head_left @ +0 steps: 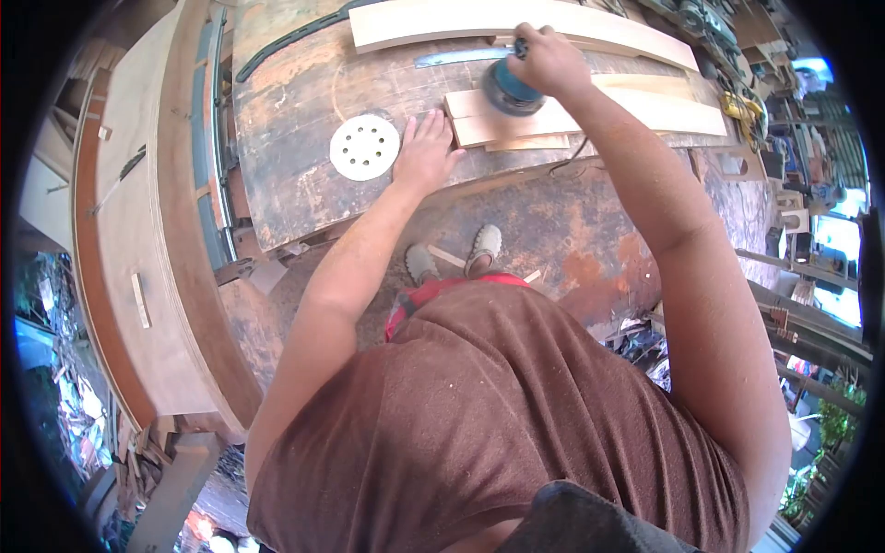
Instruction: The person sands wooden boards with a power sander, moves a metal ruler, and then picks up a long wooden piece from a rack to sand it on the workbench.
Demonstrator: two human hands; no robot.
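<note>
Sander: a teal round-bodied electric sander (510, 92) with a dark top, standing upright with its pad flat on the left end of the board.
Board: a pale flat wooden board (645, 111), bare and light-grained, lying on thinner pale strips across the worn brown wooden table (286, 111).
Right hand (550, 60): its grip is wrapped tight over the sander's top.
Left hand (426, 152): fingers spread flat on the table, holding nothing, fingertips at the board's left end.
Disc: a white round sanding disc with holes (365, 147), flat on the table just beside the left hand.
Plank: a long pale curved wooden plank (442, 23) beyond the sander.
</note>
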